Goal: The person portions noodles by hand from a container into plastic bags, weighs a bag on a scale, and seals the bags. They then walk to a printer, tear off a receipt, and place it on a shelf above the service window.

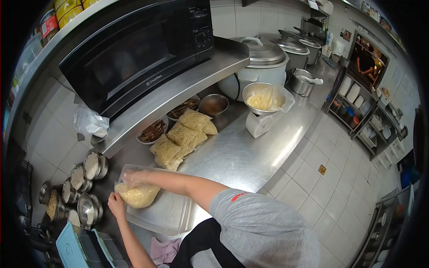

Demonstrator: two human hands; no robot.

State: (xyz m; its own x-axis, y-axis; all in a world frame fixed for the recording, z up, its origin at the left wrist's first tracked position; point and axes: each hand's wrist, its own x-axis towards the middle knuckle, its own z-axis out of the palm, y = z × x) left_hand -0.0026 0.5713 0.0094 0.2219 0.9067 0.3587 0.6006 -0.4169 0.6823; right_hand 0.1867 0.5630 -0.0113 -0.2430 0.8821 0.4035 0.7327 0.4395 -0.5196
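A clear plastic bag (142,196) of shredded pale yellow food sits in a shallow clear plastic tub (181,214) on the steel counter. My left hand (117,204) is closed on the left edge of the bag, near its opening. At the bag's upper end, clear plastic covers my right hand (134,177), and its fingers are hidden there. Just beyond the tub lie several filled bags (181,138) of the same yellow food, piled together. Farther along, a kitchen scale (259,124) carries a metal bowl (254,91) with more of this food and a plastic bag.
A black microwave (143,53) stands on a steel shelf over the counter. Metal bowls (91,165) of white and grainy contents crowd the left. Bowls of brown pieces (153,130) sit behind the filled bags. Large lidded pots (263,56) line the back; a pink cloth (163,250) lies in front.
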